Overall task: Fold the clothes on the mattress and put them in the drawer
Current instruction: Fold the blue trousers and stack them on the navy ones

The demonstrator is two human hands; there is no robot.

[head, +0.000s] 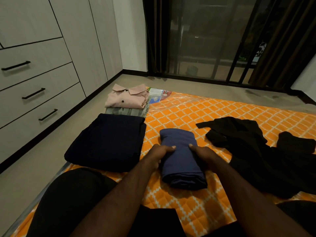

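Observation:
A folded blue garment [181,161] lies lengthwise on the orange patterned mattress [213,113] in front of me. My left hand [159,154] grips its left edge, thumb on top. My right hand [203,154] holds its right edge the same way. To the left a folded dark navy garment [107,142] lies flat at the mattress edge. Beyond it a folded pink shirt [127,97] sits on a folded grey patterned garment [126,111]. Unfolded black clothes [253,151] lie crumpled on the right. White drawers with black handles [34,94] stand shut at the left.
Grey floor [51,151] runs between the mattress and the drawer unit. Tall white cupboard doors [95,40] stand behind the drawers. A dark glass sliding door [205,40] with curtains closes off the far side. My knees in black shorts [71,199] rest on the mattress.

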